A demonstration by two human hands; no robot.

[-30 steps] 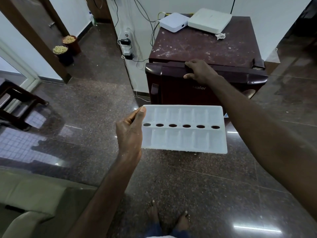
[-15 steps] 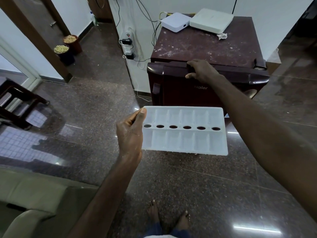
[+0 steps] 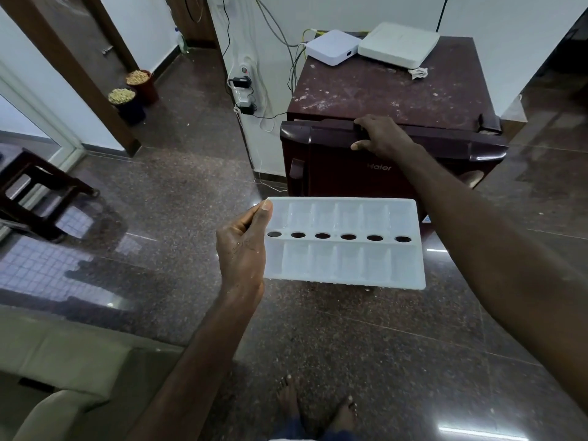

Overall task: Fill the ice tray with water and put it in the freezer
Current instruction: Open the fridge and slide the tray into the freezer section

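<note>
A white ice tray (image 3: 345,243) with two rows of cells and a line of oval holes hangs level in front of me. My left hand (image 3: 243,249) grips its left end, thumb on top. Beyond it stands a small maroon fridge (image 3: 391,93) with its door (image 3: 343,173) slightly ajar at the top. My right hand (image 3: 380,136) grips the door's top edge, fingers curled over it. Whether the cells hold water I cannot tell.
Two white boxes (image 3: 332,47) (image 3: 399,47) sit on the fridge top with cables running to a wall socket strip (image 3: 243,90). Two flower pots (image 3: 122,97) stand by a doorway at left. A dark stool (image 3: 38,192) and a sofa arm (image 3: 47,361) lie left. The floor is polished stone.
The view has shifted slightly; both hands keep their holds. The fridge door's top edge sits a little further from the cabinet.
</note>
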